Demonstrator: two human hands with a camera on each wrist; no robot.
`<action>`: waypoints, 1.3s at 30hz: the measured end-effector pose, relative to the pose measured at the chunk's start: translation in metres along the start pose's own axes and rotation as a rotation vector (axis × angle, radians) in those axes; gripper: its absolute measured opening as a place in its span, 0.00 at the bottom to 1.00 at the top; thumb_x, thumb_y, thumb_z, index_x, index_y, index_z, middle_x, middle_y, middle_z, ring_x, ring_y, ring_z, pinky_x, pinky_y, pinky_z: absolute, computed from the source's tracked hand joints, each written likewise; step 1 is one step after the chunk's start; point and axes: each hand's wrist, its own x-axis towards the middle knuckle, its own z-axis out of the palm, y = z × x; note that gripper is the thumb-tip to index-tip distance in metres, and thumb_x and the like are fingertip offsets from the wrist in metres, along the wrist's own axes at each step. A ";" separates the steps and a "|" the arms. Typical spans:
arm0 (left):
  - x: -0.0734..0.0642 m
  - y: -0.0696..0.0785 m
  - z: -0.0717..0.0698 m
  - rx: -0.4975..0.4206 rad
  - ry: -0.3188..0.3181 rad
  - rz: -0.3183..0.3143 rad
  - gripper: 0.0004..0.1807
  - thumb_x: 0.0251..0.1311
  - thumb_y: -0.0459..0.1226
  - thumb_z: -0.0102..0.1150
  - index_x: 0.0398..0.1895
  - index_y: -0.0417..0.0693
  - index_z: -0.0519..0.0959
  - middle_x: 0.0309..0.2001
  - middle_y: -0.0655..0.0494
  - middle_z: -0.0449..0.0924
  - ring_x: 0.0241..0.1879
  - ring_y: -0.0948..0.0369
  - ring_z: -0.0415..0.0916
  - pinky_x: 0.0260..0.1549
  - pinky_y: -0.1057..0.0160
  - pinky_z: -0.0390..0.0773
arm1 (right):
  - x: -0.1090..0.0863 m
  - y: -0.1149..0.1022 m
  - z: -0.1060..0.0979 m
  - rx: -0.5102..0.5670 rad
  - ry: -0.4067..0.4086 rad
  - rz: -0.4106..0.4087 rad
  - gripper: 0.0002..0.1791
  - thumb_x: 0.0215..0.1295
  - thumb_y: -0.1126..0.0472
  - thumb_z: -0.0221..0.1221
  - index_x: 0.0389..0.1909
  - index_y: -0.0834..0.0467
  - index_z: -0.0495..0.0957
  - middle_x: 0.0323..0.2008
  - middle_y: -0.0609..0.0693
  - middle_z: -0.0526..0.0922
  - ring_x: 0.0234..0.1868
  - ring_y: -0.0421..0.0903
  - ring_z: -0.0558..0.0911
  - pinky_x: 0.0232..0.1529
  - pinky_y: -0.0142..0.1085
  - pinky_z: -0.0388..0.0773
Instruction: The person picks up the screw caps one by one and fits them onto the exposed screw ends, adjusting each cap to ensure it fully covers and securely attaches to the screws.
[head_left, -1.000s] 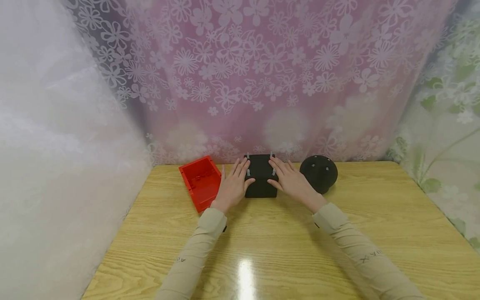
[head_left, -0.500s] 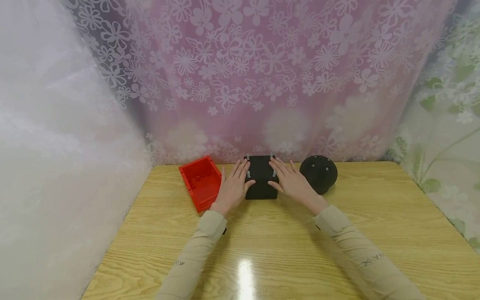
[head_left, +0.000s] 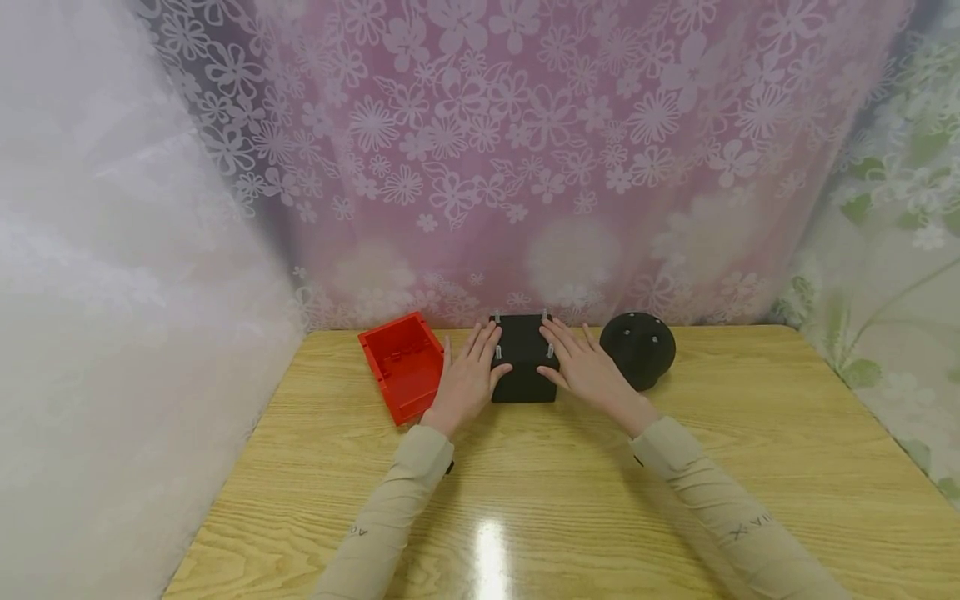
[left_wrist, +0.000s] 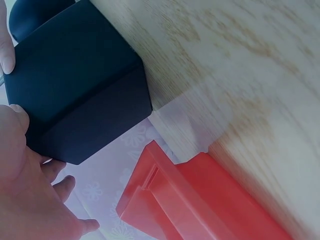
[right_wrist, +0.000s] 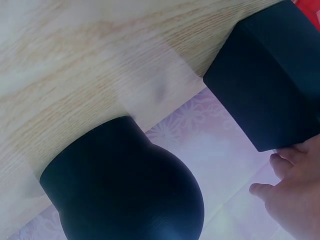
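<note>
A black box (head_left: 524, 383) with metal pegs at its top corners stands on the wooden table near the back edge. On its left side lies my left hand (head_left: 463, 383), fingers fairly straight along the upper edge and thumb reaching to the front. My right hand (head_left: 592, 375) mirrors this on the right side, fingertips beside the pegs. In the left wrist view, fingertips touch the lower part of the black box (left_wrist: 85, 75) as seen there. The right wrist view shows fingers against the far side of the box (right_wrist: 265, 75).
Left of my left hand, an open red box (head_left: 381, 382) sits tilted, partly hidden by that hand. A rounded black piece (head_left: 637, 354) with small metal pegs stands close to my right hand. The wooden table (head_left: 570, 500) ends at floral curtains (head_left: 525, 167) behind.
The black box has slid slightly toward me and a touch to the right, both hands moving with it. The red box and the rounded black piece have stayed put.
</note>
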 end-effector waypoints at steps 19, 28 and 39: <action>-0.007 0.003 -0.001 -0.013 0.004 0.011 0.39 0.76 0.57 0.39 0.83 0.51 0.48 0.82 0.53 0.45 0.81 0.54 0.41 0.74 0.34 0.36 | -0.009 -0.007 -0.001 0.002 0.041 0.002 0.42 0.73 0.44 0.58 0.78 0.63 0.56 0.78 0.59 0.56 0.79 0.55 0.56 0.75 0.62 0.49; -0.011 0.006 -0.003 -0.024 -0.023 -0.007 0.39 0.76 0.58 0.38 0.83 0.53 0.46 0.82 0.56 0.43 0.81 0.56 0.39 0.74 0.34 0.35 | -0.013 -0.009 0.000 -0.031 0.044 -0.002 0.44 0.71 0.45 0.61 0.78 0.63 0.56 0.78 0.58 0.57 0.78 0.55 0.59 0.74 0.63 0.51; -0.015 0.008 -0.002 -0.023 0.003 0.012 0.38 0.77 0.56 0.42 0.82 0.51 0.49 0.82 0.54 0.45 0.81 0.55 0.41 0.74 0.33 0.38 | -0.018 -0.012 -0.002 -0.010 0.047 -0.001 0.43 0.72 0.44 0.58 0.78 0.63 0.56 0.78 0.58 0.57 0.77 0.55 0.60 0.74 0.63 0.51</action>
